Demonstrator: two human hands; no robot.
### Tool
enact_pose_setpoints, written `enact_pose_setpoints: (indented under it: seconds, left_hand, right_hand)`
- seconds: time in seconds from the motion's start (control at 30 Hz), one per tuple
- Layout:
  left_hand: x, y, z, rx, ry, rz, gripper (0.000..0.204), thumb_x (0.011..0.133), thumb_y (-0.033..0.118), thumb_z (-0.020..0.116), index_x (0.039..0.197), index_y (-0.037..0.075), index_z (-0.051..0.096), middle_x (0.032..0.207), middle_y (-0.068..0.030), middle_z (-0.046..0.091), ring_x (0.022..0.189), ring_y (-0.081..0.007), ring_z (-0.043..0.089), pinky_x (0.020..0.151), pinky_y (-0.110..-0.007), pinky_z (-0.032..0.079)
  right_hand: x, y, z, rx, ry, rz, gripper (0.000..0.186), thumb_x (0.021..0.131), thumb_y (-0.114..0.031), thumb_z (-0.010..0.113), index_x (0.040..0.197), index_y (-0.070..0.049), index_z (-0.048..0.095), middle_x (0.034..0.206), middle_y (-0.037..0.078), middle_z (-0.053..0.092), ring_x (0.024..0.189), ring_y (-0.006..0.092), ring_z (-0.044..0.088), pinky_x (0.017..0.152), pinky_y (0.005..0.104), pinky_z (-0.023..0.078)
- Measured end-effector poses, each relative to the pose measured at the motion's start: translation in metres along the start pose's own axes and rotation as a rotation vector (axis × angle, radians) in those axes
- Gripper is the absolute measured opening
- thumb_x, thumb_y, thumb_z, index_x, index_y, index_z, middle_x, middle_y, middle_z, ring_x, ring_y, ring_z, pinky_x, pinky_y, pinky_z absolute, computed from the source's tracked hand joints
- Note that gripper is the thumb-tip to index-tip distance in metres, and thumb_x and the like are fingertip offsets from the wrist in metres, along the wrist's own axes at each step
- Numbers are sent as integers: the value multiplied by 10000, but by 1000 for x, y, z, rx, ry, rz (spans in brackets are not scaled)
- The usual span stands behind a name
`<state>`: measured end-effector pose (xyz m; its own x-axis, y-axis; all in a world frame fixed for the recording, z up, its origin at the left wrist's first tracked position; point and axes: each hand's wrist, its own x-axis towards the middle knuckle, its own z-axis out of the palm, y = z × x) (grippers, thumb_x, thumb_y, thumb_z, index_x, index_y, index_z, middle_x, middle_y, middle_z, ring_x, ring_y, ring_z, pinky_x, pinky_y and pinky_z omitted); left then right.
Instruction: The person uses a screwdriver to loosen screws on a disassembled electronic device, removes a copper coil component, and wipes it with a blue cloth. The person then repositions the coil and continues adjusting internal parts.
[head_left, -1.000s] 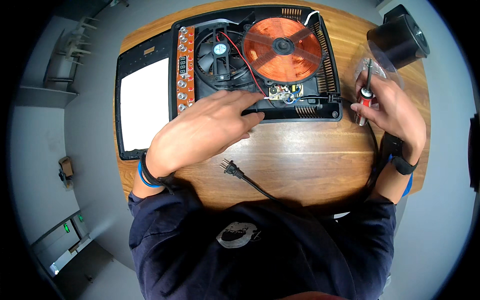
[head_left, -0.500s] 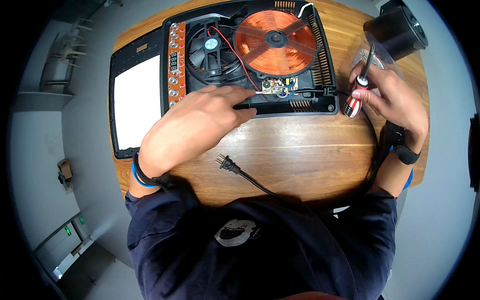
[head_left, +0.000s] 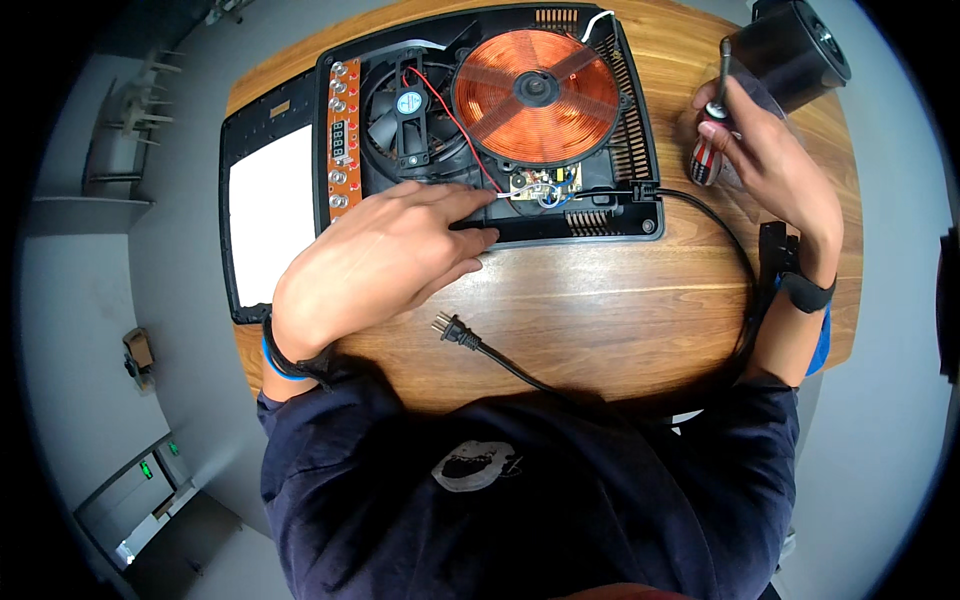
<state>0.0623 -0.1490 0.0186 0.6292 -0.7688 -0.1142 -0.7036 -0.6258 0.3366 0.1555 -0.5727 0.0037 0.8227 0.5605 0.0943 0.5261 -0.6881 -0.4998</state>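
Note:
An opened induction cooker base [head_left: 645, 225] lies on the table with its parts bare. Inside are a copper coil [head_left: 490, 115], a black fan [head_left: 385, 130], an orange button board [head_left: 345, 185] and a small circuit board [head_left: 570, 183]. My left hand [head_left: 375, 245] lies across the near edge of the base, fingers stretched out; the index fingertip is by the white wire at the circuit board. Off the right side of the base, my right hand [head_left: 770, 160] grips a screwdriver [head_left: 706, 160] by its red, white and black handle, with the shaft pointing away from me.
The cooker's top panel [head_left: 270, 210], black with a white area, lies left of the base, partly beneath it. A black cylindrical container [head_left: 800, 60] stands at the far right beside a clear plastic bag or tray [head_left: 745, 195]. A power plug [head_left: 455, 328] and its cord lie nearer me.
The cooker base has shifted a little left and towards me, with my left hand on it. My right hand has moved slightly away from me and left, still holding the screwdriver.

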Motion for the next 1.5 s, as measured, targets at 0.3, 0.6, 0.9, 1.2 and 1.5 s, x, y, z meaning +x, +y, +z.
enact_pose_setpoints:
  seconds: [0.3,0.6,0.9,1.2,1.5]
  left_hand:
    - [18,19,22,73,76,52,646,1076,219,780,1684,73,615,1822,-135,526,1630,-352,564,1297,-484,517]
    - [24,27,36,203,79,93,599,1050,180,797,1616,53,650,1756,-126,577,1624,-360,558,1237,-468,566]
    - [33,31,47,134,130,106,619,1045,95,730,1646,22,599,1789,-171,507,1642,-417,505,1228,-491,573]
    - [35,33,55,126,160,116,663,1021,-15,664,1676,13,564,1822,-259,448,1653,-458,497,1283,-505,537]
    - [36,32,52,188,168,148,662,1003,-31,668,1659,-27,579,1799,-278,482,1643,-462,513,1274,-507,541]
  right_hand:
    - [6,0,8,24,-115,-57,210,1197,-168,668,1346,-44,588,916,166,708,813,332,729,760,451,559]
    - [5,-23,17,-173,53,-215,393,1183,-246,684,1536,-87,620,1095,170,733,1011,378,729,918,487,572]
    - [5,-39,-9,-91,-116,-194,355,1070,-311,825,1307,-51,775,1135,149,763,1063,388,737,925,472,591]
    - [-14,-44,-18,-18,-278,92,333,1131,-326,776,1269,-31,705,1096,207,768,1011,422,754,876,498,586]
    - [-39,-36,13,-10,-279,118,323,1183,-329,718,1298,-52,596,1138,236,785,1065,496,764,880,537,594]
